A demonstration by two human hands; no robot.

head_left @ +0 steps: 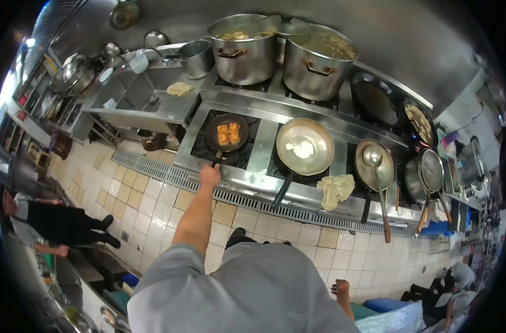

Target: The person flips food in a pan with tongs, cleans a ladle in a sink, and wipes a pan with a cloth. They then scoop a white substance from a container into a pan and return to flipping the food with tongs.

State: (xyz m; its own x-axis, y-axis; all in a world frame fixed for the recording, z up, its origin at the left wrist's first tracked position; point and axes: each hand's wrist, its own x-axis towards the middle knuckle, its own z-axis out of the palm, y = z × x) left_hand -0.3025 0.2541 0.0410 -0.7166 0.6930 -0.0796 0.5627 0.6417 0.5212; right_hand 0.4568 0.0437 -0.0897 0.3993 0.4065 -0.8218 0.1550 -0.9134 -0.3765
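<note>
My left hand (210,175) is closed round the handle of a small dark frying pan (211,133) on the left burner. Several browned pieces of food (228,134) lie in that pan. Down at my right side hangs my right hand (340,287), away from the stove, its fingers partly curled and too small to read. On the middle burner rests a larger light-coloured pan (314,130) with white pieces (303,149) in it, its black handle pointing toward me. A crumpled yellowish cloth (335,190) lies at the stove's front edge, right of that handle.
Two big stockpots (244,61) stand behind the burners. To the right are a pan with a ladle (373,155) and strainers (431,171). A sink (125,91) is at the left. One person (64,219) stands at the far left; others (458,277) are at the lower right.
</note>
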